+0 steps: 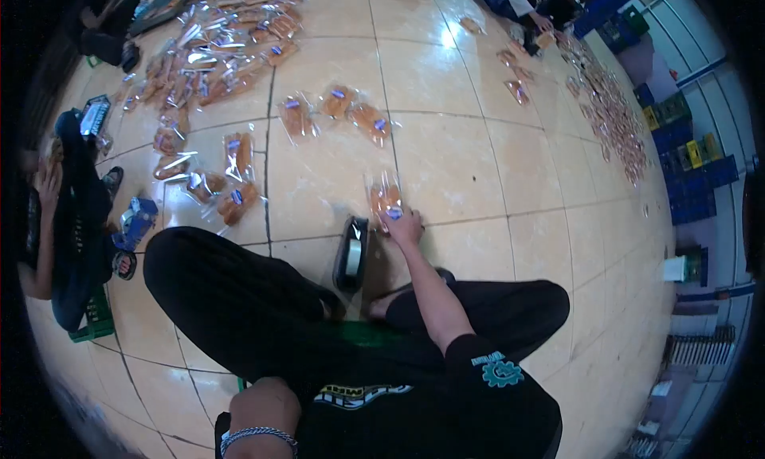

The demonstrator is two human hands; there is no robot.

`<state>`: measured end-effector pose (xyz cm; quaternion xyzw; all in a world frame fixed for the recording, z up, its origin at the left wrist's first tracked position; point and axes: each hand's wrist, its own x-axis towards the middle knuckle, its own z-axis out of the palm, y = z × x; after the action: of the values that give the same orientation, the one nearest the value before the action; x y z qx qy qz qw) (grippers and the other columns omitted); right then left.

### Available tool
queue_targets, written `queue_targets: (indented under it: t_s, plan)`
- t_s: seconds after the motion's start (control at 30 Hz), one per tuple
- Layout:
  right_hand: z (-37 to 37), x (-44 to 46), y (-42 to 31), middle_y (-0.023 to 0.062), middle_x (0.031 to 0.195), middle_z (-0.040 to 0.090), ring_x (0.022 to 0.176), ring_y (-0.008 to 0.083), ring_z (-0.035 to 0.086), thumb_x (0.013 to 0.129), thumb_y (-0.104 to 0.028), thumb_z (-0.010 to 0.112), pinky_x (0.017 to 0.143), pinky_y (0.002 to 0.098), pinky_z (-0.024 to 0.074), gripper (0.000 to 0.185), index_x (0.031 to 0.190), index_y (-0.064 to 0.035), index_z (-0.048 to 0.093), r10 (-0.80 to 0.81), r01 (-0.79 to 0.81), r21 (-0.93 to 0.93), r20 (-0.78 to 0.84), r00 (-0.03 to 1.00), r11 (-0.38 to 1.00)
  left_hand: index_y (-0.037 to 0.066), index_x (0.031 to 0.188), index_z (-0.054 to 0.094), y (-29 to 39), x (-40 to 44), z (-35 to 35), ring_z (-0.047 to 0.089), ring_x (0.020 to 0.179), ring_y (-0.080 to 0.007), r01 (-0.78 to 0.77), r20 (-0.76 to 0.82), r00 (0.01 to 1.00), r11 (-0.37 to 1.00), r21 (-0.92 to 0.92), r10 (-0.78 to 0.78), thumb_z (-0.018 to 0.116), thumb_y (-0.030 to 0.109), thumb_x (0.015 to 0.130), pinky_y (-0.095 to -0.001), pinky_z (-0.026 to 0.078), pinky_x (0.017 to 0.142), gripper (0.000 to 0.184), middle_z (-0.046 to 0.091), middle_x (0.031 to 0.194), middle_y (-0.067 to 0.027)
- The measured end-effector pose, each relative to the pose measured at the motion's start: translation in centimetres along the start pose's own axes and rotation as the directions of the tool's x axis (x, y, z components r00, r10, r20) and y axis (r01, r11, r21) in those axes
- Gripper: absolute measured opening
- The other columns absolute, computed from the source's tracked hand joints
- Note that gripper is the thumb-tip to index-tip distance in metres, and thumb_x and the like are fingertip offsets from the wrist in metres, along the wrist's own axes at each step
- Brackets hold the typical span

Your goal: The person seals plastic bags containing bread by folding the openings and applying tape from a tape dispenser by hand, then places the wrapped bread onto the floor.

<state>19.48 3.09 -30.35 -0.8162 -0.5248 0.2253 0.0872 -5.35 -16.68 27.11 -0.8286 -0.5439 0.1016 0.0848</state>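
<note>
My right hand [406, 226] reaches forward over the floor, its fingers closed on the near end of a clear bag of bread [384, 196] that has a blue-and-white label. Close beside it, between my crossed legs, a black tape dispenser [351, 256] stands on the tiles. My left hand [267, 399] is low in the view by my thigh, a chain bracelet at its wrist; its fingers are hidden. Three labelled bread bags [338, 100] lie beyond my right hand. More bagged breads [237, 202] lie to the front left.
A large heap of bagged bread [231, 45] covers the far left floor. At left a person [76, 212] sits near a blue package [137, 222]. Another person [542, 17] works at far right beside a long spread of small packets [606, 108]. Blue crates [701, 176] line the right wall.
</note>
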Motion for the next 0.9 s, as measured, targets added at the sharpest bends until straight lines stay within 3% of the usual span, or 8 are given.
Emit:
queue_targets:
  t_s: [0.2,0.33,0.47,0.53,0.9]
  plan:
    - [-0.3,2.4,0.0,0.0178,0.125,0.058,0.120,0.0363,0.053,0.072,-0.067,0.071,0.102,0.0492,0.0435,0.080,0.128,-0.0110,0.060,-0.078,0.077,-0.049,-0.018,0.997,0.996,0.009,0.107,0.064,0.3,-1.1,-1.0,0.052,0.093,-0.0222,0.023,0.057,0.998,1.000,0.012,-0.024,0.078,0.035,0.079,-0.0335,0.048,0.084,0.040,0.058,0.099,0.0048]
    - [0.0,1.0,1.2,0.0178,0.125,0.058,0.121,0.0356,0.053,0.071,-0.068,0.072,0.102,0.0493,0.0438,0.081,0.126,-0.0095,0.061,0.005,-0.006,-0.038,-0.005,1.000,0.999,0.008,0.103,0.065,-0.1,-1.0,-1.6,0.053,0.090,-0.0222,-0.012,0.103,0.995,1.000,0.024,0.009,0.079,0.036,0.077,-0.0336,0.049,0.083,0.041,0.059,0.093,0.0050]
    - [0.5,-0.9,2.5,0.0183,0.125,0.058,0.122,0.0363,0.052,0.072,-0.068,0.071,0.101,0.0510,0.0440,0.081,0.125,-0.0079,0.061,0.036,-0.034,-0.090,0.016,0.999,0.995,0.006,0.098,0.065,-0.8,-0.7,-2.7,0.051,0.096,-0.0239,0.020,0.222,0.975,0.996,-0.086,0.000,0.078,0.032,0.078,-0.0363,0.046,0.090,0.035,0.061,0.091,0.0063]
    - [-0.4,1.3,0.4,0.0187,0.125,0.058,0.122,0.0365,0.052,0.072,-0.068,0.070,0.101,0.0515,0.0436,0.081,0.124,-0.0075,0.061,-0.041,0.040,-0.057,-0.014,0.999,0.998,0.007,0.098,0.065,-0.5,-1.0,-2.2,0.051,0.096,-0.0237,0.036,0.184,0.983,0.998,-0.059,-0.024,0.079,0.033,0.078,-0.0360,0.046,0.090,0.036,0.061,0.091,0.0063]
    - [-0.5,0.2,0.7,0.0194,0.126,0.056,0.123,0.0363,0.050,0.073,-0.067,0.070,0.103,0.0519,0.0421,0.079,0.124,-0.0071,0.060,-0.010,0.010,0.005,0.009,1.000,1.000,0.007,0.095,0.066,0.2,-1.2,-0.7,0.050,0.095,-0.0226,0.069,0.087,0.994,0.998,-0.003,-0.068,0.081,0.035,0.075,-0.0346,0.046,0.089,0.037,0.059,0.090,0.0061]
